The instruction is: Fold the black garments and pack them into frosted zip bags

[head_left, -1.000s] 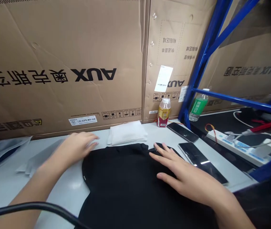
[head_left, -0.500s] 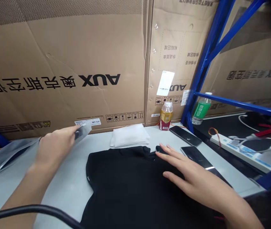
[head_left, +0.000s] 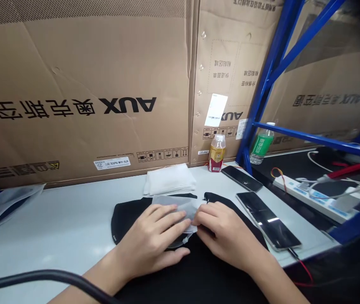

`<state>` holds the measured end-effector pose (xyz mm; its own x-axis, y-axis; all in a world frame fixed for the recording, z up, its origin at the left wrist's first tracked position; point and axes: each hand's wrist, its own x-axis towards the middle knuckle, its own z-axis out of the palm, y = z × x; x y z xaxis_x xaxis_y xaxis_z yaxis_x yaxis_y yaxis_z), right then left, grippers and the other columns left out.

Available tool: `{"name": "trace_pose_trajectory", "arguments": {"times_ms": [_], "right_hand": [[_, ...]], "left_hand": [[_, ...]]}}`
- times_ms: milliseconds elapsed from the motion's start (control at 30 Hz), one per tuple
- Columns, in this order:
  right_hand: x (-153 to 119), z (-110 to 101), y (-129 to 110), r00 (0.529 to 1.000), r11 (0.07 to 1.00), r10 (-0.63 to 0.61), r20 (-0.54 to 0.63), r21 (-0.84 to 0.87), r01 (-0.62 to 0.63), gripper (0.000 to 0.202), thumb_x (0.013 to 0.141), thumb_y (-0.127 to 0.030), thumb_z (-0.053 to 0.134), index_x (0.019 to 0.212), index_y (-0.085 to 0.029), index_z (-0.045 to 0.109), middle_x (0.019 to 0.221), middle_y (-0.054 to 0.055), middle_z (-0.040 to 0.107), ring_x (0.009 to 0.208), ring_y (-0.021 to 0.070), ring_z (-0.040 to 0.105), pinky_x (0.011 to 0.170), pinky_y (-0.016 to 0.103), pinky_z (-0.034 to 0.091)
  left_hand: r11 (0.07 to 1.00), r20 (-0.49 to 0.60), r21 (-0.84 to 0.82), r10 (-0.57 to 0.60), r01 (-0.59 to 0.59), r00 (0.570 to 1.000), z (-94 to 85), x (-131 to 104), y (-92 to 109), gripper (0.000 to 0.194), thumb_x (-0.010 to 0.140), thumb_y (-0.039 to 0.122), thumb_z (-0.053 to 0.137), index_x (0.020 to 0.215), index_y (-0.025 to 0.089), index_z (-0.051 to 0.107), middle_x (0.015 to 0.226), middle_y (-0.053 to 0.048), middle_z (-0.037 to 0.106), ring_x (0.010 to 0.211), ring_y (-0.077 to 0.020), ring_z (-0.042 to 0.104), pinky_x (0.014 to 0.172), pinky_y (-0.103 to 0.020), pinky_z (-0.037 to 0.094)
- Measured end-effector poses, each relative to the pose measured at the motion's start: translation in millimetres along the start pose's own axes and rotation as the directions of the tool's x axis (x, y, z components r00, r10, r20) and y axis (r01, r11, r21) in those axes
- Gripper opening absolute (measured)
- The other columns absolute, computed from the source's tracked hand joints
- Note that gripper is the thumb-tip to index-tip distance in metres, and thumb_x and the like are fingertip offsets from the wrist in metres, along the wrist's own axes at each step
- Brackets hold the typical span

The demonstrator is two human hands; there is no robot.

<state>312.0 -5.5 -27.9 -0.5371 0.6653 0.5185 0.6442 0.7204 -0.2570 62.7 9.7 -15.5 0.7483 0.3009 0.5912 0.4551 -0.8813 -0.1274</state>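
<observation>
A black garment (head_left: 180, 274) lies spread on the white table. On its upper part is a small translucent plastic bag (head_left: 173, 202), with a dark rounded edge showing under its lower side. My left hand (head_left: 154, 234) rests over the bag, palm down, its fingers stretched out and slightly apart. At the bag's right end, the curled fingers of my right hand (head_left: 221, 230) pinch its edge. Both hands cover much of the bag, so its contents are mostly hidden.
Folded white cloth (head_left: 170, 179) lies behind the garment. A red-and-gold bottle (head_left: 217, 154) and two phones, one dark (head_left: 241, 178) and one silver-edged (head_left: 268, 219), sit right. Another plastic bag (head_left: 9, 207) lies left. Large cartons (head_left: 81, 71) and a blue rack (head_left: 259, 97) stand behind; a black cable (head_left: 40, 276) crosses the foreground.
My left hand has brought the plastic bag from the table's left side onto the black garment. My right hand has moved in from the garment's right side and taken hold of the bag's edge.
</observation>
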Motion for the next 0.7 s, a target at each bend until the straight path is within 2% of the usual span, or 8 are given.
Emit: {"name": "trace_pose_trajectory", "arguments": {"times_ms": [100,200,300,400,500,600,700], "right_hand": [[0,-2,-7,1.0,1.0,0.006,0.003,0.016,-0.006,0.018,0.096,-0.007,0.053,0.085,-0.022,0.055,0.083,0.001,0.062,0.074,0.0184,0.054,0.07,0.033,0.037],[1,-8,-10,1.0,0.998,0.021,0.003,0.053,-0.021,0.02,0.096,-0.005,0.05,0.087,-0.022,0.055,0.085,0.001,0.062,0.077,0.0181,0.055,0.071,0.033,0.036],[1,-17,-10,0.999,0.997,0.039,0.021,0.073,-0.041,0.02,0.098,-0.004,0.049,0.092,-0.022,0.056,0.092,0.003,0.064,0.084,0.019,0.058,0.073,0.033,0.037],[0,-21,-9,0.998,0.996,0.04,0.053,0.072,-0.043,0.021,0.1,-0.004,0.047,0.091,-0.022,0.055,0.093,0.002,0.063,0.084,0.0191,0.058,0.074,0.033,0.037],[0,-21,-10,0.996,0.995,0.053,0.075,0.079,-0.059,0.021,0.099,-0.004,0.048,0.091,-0.023,0.053,0.093,0.002,0.063,0.085,0.0195,0.057,0.074,0.033,0.037],[0,-17,-14,0.994,0.995,0.065,0.089,0.066,-0.071,0.02,0.097,-0.004,0.05,0.091,-0.023,0.053,0.092,0.001,0.062,0.084,0.0195,0.056,0.074,0.034,0.037],[1,-12,-19,0.993,0.998,0.042,0.108,0.033,-0.046,0.021,0.095,-0.004,0.051,0.086,-0.023,0.051,0.087,0.0,0.06,0.08,0.0188,0.054,0.073,0.034,0.037]], "left_hand": [[0.994,-0.123,0.069,0.09,-0.082,0.988,0.7,3,5,0.019,0.102,0.022,0.069,0.12,0.015,0.072,0.111,-0.006,0.082,0.106,-0.0255,0.075,0.09,-0.04,0.055],[0.985,-0.181,0.118,0.146,-0.125,0.973,-1.2,2,5,0.018,0.101,0.008,0.063,0.115,0.013,0.073,0.111,-0.006,0.082,0.105,-0.0255,0.074,0.089,-0.04,0.052],[0.991,-0.211,0.102,0.103,-0.083,0.972,-5.0,0,1,0.016,0.1,0.007,0.064,0.111,0.015,0.072,0.113,-0.006,0.082,0.106,-0.0267,0.072,0.092,-0.042,0.051],[0.996,-0.211,0.086,0.034,-0.016,0.977,-9.7,1,-4,0.013,0.099,0.01,0.069,0.11,0.017,0.071,0.103,-0.004,0.081,0.097,-0.0223,0.071,0.09,-0.04,0.049],[0.999,-0.176,0.05,0.018,-0.009,0.984,-12.5,2,-5,0.009,0.101,0.016,0.071,0.109,0.018,0.07,0.094,-0.001,0.079,0.089,-0.0195,0.069,0.088,-0.038,0.048],[1.0,-0.181,-0.028,0.007,-0.012,0.984,-9.6,3,2,0.007,0.102,0.02,0.071,0.108,0.02,0.071,0.093,-0.001,0.077,0.088,-0.0194,0.066,0.086,-0.037,0.046],[0.997,-0.199,-0.072,-0.008,-0.006,0.98,-6.2,9,15,0.006,0.103,0.016,0.068,0.099,0.02,0.071,0.089,-0.001,0.074,0.084,-0.0184,0.062,0.08,-0.036,0.044]]}}
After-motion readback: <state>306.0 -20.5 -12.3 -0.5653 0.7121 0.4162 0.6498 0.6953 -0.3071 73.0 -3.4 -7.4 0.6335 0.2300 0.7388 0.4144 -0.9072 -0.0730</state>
